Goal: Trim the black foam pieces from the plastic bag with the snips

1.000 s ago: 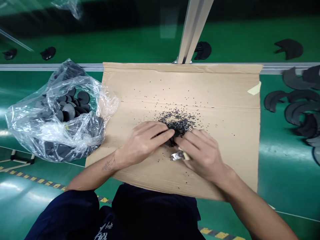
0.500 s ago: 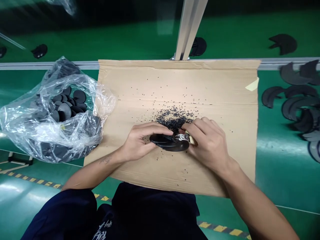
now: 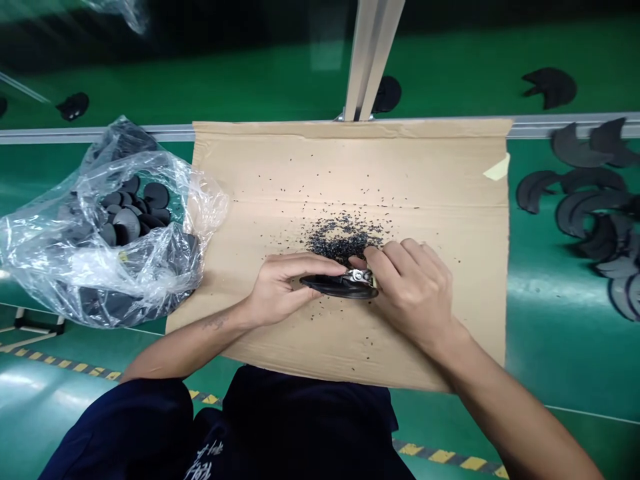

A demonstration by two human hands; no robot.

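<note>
My left hand (image 3: 280,287) pinches the left end of a dark, rounded plastic part (image 3: 340,287) between thumb and fingers, above the cardboard sheet (image 3: 260,160). Closed around the handles of small cutting pliers (image 3: 358,275) is my right hand (image 3: 413,283); its fingers hide most of the handles. The metal jaws lie against the upper edge of the part, and their tips are hard to make out. Just beyond both hands, many tiny black offcuts (image 3: 345,237) lie heaped and scattered on the cardboard.
A clear plastic bag (image 3: 55,220) holding black discs (image 3: 127,225) stands on the left. Several black curved parts (image 3: 593,210) are spread on the green surface at right. A metal upright (image 3: 373,60) rises behind the cardboard.
The black part has tilted so that its face shows as a thinner edge. The pliers have shifted slightly left along it, with my right hand. The whole view has moved a little.
</note>
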